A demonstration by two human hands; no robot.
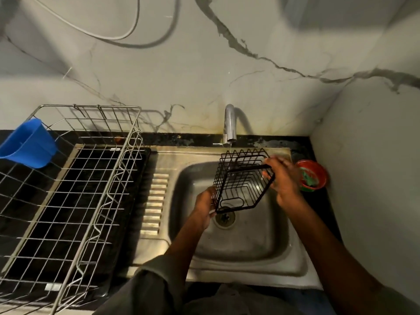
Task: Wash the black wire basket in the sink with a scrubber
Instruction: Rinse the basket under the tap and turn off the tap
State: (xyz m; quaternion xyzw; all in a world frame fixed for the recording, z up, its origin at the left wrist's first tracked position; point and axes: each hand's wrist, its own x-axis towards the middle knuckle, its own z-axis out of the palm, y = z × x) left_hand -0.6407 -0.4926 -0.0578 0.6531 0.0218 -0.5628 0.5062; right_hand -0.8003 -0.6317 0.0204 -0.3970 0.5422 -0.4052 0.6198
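Observation:
The black wire basket [242,181] hangs tilted over the steel sink [250,242], its opening turned toward me. My left hand [205,206] grips its lower left corner near the drain. My right hand [283,176] holds its upper right rim; the hand is a little blurred. A thin stream of water falls from the chrome tap [230,123] onto the basket's far edge. A green scrubber [308,177] lies in a small red bowl [320,170] on the counter right of the sink, just beyond my right hand.
A large silver wire dish rack [75,178] stands on the drainboard and black counter to the left, with a blue plastic cup [27,144] hooked on its far left side. Marble wall rises behind and to the right. The drain [225,218] sits below the basket.

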